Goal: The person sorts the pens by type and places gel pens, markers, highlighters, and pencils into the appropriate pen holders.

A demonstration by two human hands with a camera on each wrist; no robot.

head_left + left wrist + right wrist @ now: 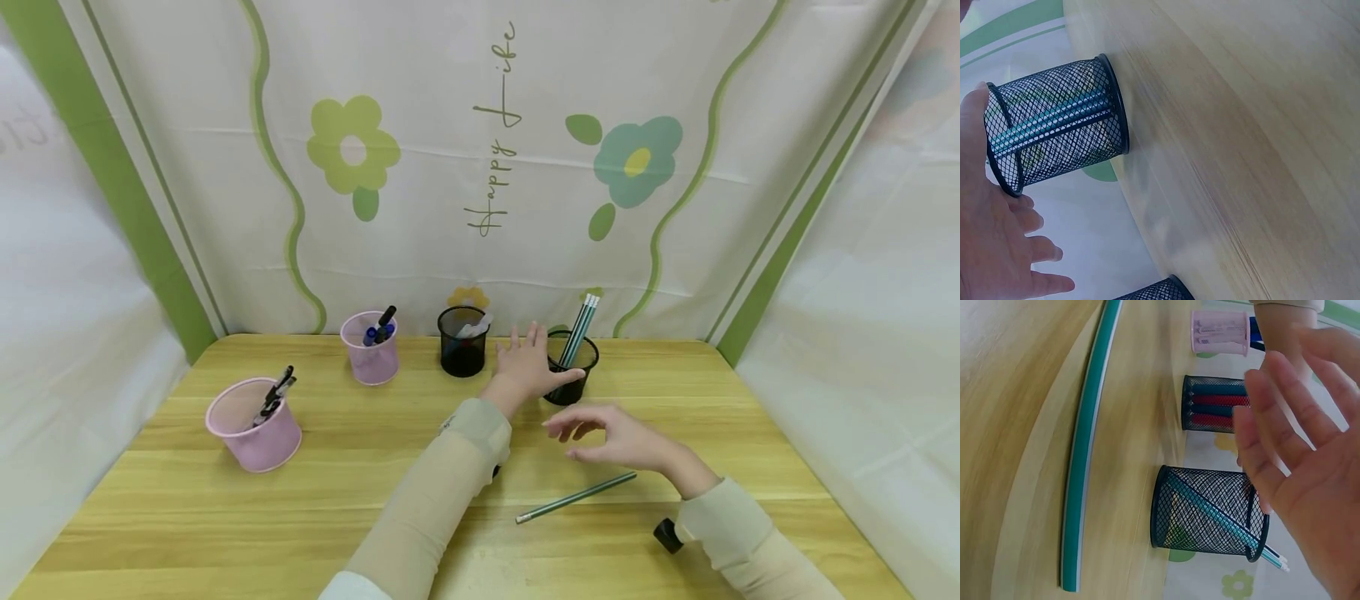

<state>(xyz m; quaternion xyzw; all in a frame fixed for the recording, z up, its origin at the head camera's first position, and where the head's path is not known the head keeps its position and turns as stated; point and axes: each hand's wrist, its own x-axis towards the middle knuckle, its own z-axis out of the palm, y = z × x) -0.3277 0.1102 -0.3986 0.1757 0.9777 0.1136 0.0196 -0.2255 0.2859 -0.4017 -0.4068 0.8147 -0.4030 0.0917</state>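
My left hand [522, 368] reaches to the right-hand black mesh pen cup [566, 394], fingers spread and thumb by its rim. In the left wrist view the thumb [974, 112] appears to touch the rim, while the other fingers extend beside the cup. Several green striped pencils [580, 329] with white ends lean in this cup. Nearer to me, my right hand [626, 439] hovers with loosely bent fingers and holds nothing. Below it a single green pencil [575, 497] lies slanted on the table, also large in the right wrist view as a green pencil [1085, 456].
Left of my left hand stands another black mesh cup [462, 358] with white-ended pens; blue and red show through its mesh. A pink cup [375, 367] with blue and black pens and another pink cup [262, 446] with black pens stand further left. A patterned curtain [442, 258] hangs behind.
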